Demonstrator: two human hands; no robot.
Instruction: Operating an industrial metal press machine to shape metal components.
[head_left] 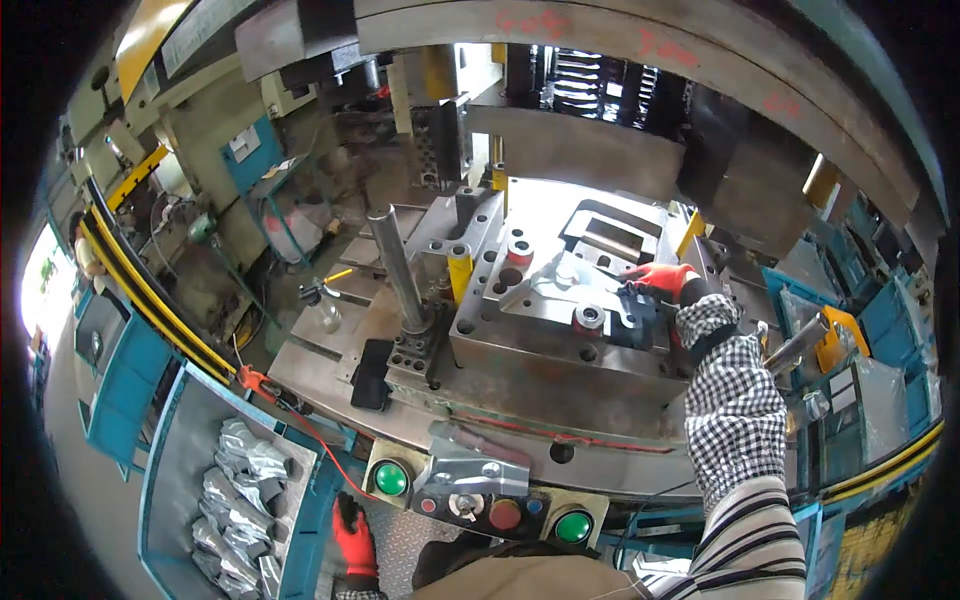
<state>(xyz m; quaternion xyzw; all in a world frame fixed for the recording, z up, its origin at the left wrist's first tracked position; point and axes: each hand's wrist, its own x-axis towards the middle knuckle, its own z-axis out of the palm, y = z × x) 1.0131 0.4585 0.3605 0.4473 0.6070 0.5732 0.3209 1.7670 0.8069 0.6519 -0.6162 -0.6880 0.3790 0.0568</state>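
Note:
My right hand point(660, 280), in a red glove with dark fingers, reaches over the steel die point(530, 345). Its fingers close at the right edge of a shiny stamped sheet-metal part point(572, 285), which lies on the die among round guide posts; the fingertips are partly hidden. Low in the view, my left hand point(353, 538) hangs beside the blue bin, its red-gloved fingers apart and holding nothing. A bent metal part point(480, 465) rests on the control panel point(465, 505) in front of me, between two green buttons.
The blue-rimmed bin point(163, 465) at the left holds several formed metal parts point(240, 500). A tall steel post point(397, 268) rises left of the die, near a black flat object point(372, 375). An air gun point(255, 380) with a red hose lies at the table's edge. The press ram point(590, 150) hangs above.

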